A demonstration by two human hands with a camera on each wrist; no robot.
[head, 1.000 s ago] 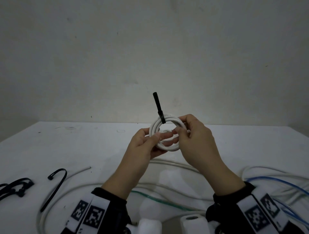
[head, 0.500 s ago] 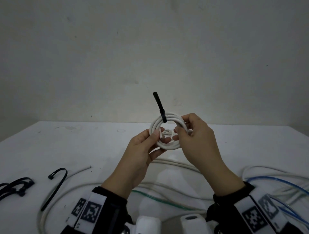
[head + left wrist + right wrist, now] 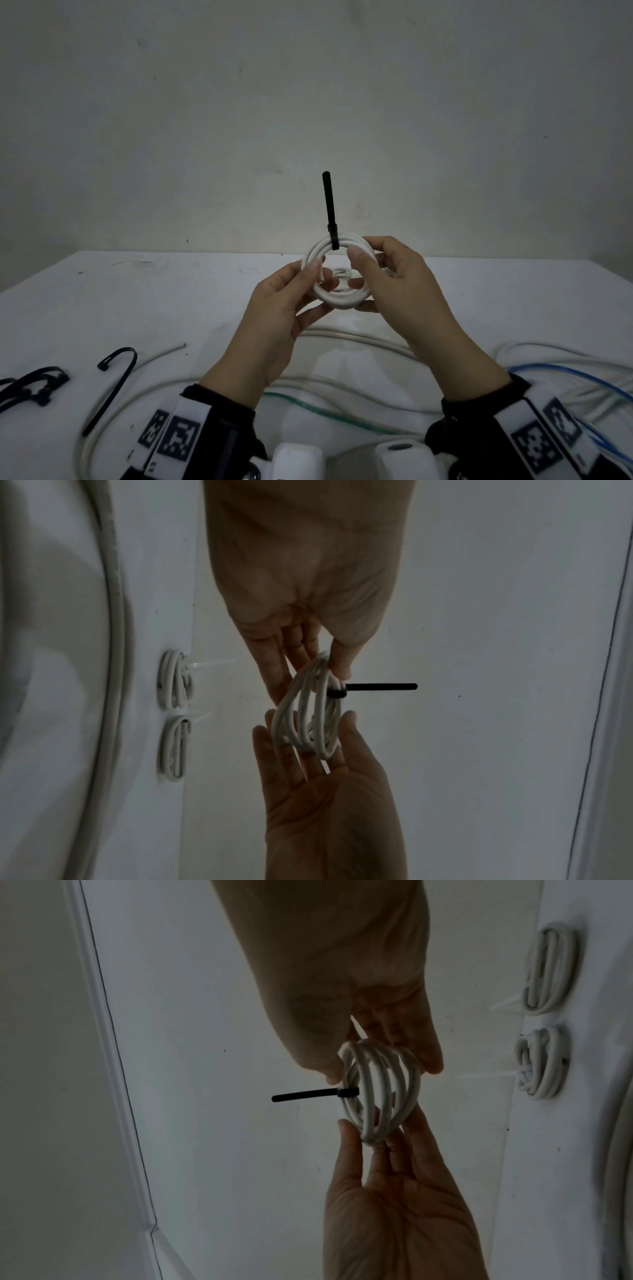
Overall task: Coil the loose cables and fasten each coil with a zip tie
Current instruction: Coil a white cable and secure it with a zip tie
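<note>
You held the white cable coil (image 3: 337, 277) up in the air between both hands, above the middle of the table (image 3: 137, 308) and well clear of its surface. Your left hand (image 3: 281, 308) pinched the coil's left side, thumb in front and fingers behind the loops. Your right hand (image 3: 394, 284) gripped the right side the same way, thumb tip pressed on the upper strands and fingers curled round the back. In the left wrist view the loops (image 3: 308, 718) fanned apart a little between your two sets of fingertips.

A black zip tie (image 3: 330, 212) was cinched round the top of the coil, its free tail standing nearly upright above the loops; the right wrist view showed that tail (image 3: 304, 1095) sticking straight out from the bundle, next to your thumb.

Toward the far edge of the table lay two finished white coils (image 3: 544, 1015), side by side, each bound with a pale tie (image 3: 205, 664). Loose white cables (image 3: 359, 339) trailed across the near edge under your wrists, with a blue cable (image 3: 582, 375) toward the near right corner and a green one (image 3: 308, 407) between your arms. Spare black zip ties (image 3: 116, 377) rested near the left near corner, one of them hooked at its end.
</note>
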